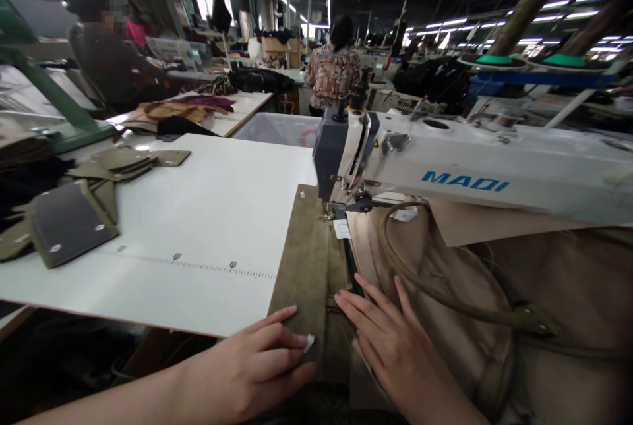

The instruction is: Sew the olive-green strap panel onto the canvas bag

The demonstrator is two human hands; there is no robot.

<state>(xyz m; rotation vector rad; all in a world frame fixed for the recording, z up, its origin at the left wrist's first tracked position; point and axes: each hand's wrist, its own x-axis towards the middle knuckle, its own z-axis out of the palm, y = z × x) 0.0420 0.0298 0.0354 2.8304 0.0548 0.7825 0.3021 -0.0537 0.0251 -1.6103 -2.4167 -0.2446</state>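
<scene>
An olive-green fabric panel [304, 260] runs lengthwise from the table's front edge up to the needle area of a white sewing machine [445, 155]. On the panel's near left part lies my left hand [264, 359], open, its fingers slightly bent and apart beside a small white sticker [309, 344]. My right hand [390, 333] is spread open, palm down, over the right side of the panel and the brownish fabric [459, 267] next to it. A white label [341, 228] shows just below the presser foot [329, 211]. The undersides of both hands are hidden.
The white tabletop [212, 207] carries a printed ruler scale. Cut olive pieces [74, 214] with white stickers are piled at left. An olive cord [420, 290] curves over the brownish fabric. Behind are a seated person [106, 49], a second person [336, 69] and thread cones [524, 13].
</scene>
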